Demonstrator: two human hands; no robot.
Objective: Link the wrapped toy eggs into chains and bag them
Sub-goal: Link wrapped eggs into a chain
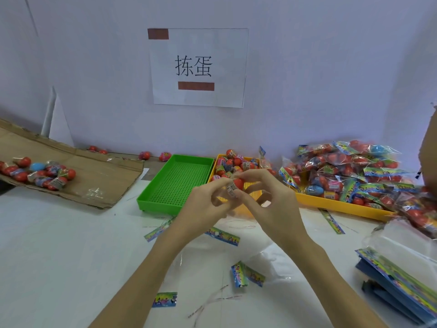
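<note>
both hands [238,204] raised, seemingly pinching one egg [235,186].

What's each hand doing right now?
Left hand: pinching the wrapped red egg.
Right hand: pinching the same egg's wrapper.
</note>
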